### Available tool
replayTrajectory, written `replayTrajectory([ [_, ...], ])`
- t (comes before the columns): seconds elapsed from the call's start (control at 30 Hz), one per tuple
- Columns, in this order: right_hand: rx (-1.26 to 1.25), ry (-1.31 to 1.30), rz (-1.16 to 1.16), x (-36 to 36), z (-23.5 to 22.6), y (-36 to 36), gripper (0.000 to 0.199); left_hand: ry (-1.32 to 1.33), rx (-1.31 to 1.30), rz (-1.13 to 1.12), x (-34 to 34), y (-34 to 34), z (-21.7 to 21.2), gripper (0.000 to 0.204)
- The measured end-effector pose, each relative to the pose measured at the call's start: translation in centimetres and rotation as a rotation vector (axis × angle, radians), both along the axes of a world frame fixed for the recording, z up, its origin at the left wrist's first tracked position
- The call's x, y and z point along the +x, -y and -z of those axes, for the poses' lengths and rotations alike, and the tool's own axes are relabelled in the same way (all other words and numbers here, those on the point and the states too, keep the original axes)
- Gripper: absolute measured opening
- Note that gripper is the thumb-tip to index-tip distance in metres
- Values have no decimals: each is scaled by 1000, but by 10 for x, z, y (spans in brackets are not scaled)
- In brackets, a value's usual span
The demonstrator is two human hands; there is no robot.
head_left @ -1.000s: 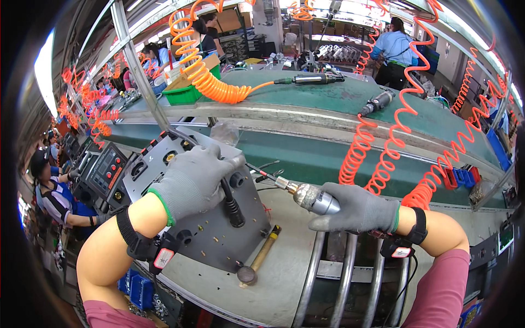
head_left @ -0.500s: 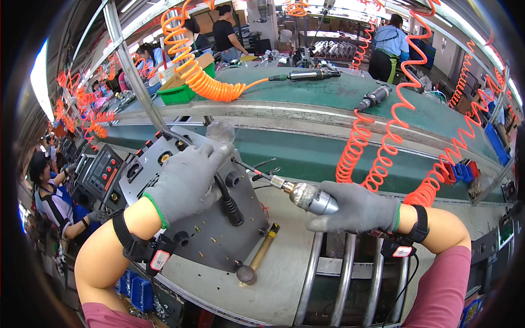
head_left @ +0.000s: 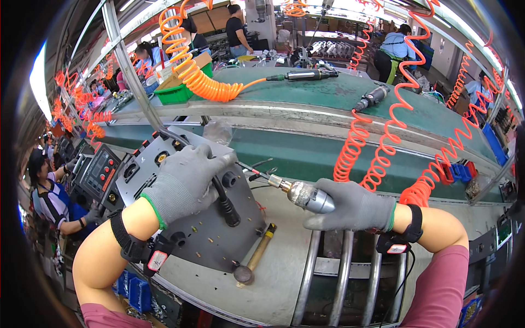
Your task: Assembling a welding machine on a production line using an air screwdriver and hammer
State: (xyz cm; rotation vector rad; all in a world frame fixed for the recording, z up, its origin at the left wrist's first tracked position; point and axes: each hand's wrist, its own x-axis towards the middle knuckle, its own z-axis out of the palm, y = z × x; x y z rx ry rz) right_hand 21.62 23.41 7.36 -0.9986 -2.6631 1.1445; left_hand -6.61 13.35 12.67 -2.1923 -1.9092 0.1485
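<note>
My right hand (head_left: 350, 206) is wrapped round a silver power screwdriver (head_left: 310, 197). Its long thin bit points left, with the tip at the upper edge of a grey metal equipment housing (head_left: 210, 246). My left hand (head_left: 188, 177), also gloved in grey, is closed over that housing, index finger stretched close to the bit tip. Whatever lies under its fingers is hidden. A black cable with a thick plug (head_left: 229, 212) emerges below the left hand and lies across the housing. Thin dark wires (head_left: 263, 163) stick out beside the bit.
A hammer (head_left: 257, 257) lies right of the housing, beside metal rollers (head_left: 340, 279). Beyond, a green bench (head_left: 257, 115) carries two more power tools. Orange coiled hoses (head_left: 350, 153) hang at the right. Another unit (head_left: 101, 172) and a co-worker (head_left: 52, 191) are at the left.
My head view has shifted slightly. Both hands, the screwdriver and the housing keep nearly the same positions relative to each other. A person at the back right has bent forward.
</note>
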Motion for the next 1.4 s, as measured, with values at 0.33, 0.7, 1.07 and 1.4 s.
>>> replayTrajectory([
  [0.33, -112, -4, -56, -1, 7, -12, 52, -72, 0, 21, 1, 1, 1, 58],
  [0.7, 96, 152, -57, -6, -28, 0, 61, -12, 63, 25, -6, 1, 8, 60],
  [1.07, -19, 94, -8, 4, -9, -2, 65, 55, -125, -214, 0, -11, -31, 36],
  [1.4, -52, -67, -97, 5, 2, -13, 62, 108, -18, -43, -5, -41, -10, 51],
])
